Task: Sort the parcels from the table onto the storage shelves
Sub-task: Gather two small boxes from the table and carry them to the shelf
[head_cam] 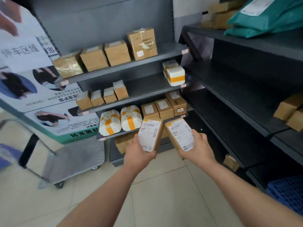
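Note:
My left hand (139, 152) grips a small brown parcel (150, 134) with a white shipping label facing up. My right hand (197, 149) grips a second brown labelled parcel (181, 134) beside it. I hold both in front of the grey storage shelf unit (124, 93), level with its third shelf. That shelf carries two white parcels with yellow tape (120, 121) and three brown boxes (164, 107). The upper shelves hold rows of brown boxes (114, 51) and white foam parcels (175, 73).
A dark shelf unit (246, 89) stands on the right with a teal mailer bag (265, 17) on top and brown boxes (290, 112) at its far end. A grey platform trolley (73, 159) sits on the tiled floor at left. A blue crate (288, 192) is at lower right.

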Demonstrator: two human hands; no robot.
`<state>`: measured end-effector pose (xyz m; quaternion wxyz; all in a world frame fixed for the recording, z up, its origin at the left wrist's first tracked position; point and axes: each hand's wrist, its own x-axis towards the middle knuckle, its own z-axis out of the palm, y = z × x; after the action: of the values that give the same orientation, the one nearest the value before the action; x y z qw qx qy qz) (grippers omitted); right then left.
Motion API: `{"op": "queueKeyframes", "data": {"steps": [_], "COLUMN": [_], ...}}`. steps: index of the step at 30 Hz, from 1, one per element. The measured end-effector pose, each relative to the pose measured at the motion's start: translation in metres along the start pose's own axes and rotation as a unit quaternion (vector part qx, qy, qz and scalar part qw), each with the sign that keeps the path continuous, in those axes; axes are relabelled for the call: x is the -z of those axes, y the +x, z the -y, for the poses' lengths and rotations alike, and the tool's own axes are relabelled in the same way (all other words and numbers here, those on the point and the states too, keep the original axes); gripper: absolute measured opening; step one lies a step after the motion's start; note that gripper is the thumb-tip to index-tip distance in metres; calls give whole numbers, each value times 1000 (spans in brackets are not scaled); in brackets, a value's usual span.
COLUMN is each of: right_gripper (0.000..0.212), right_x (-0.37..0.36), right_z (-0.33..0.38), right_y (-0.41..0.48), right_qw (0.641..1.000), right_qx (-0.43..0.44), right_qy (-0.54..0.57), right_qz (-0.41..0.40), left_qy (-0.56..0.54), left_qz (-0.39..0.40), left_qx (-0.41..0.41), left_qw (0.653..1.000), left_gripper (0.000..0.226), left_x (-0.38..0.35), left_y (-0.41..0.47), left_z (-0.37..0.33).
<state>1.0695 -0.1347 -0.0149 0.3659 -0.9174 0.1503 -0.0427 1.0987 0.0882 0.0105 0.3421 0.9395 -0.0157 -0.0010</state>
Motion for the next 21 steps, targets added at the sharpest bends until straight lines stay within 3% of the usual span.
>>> {"op": "queueKeyframes", "data": {"steps": [7, 21], "right_gripper": [91, 98], "right_x": [-37, -104], "right_z": [30, 121], "right_y": [91, 316], "right_qw": [999, 1000], "right_qx": [8, -15], "right_qy": [9, -5], "right_qz": [35, 5], "left_qy": [26, 33], "left_qz": [-17, -6], "left_qx": [35, 40], "left_qw": [999, 999], "left_gripper": [86, 88], "left_x": [1, 16], "left_y": [94, 346], "left_z": [21, 52]}}
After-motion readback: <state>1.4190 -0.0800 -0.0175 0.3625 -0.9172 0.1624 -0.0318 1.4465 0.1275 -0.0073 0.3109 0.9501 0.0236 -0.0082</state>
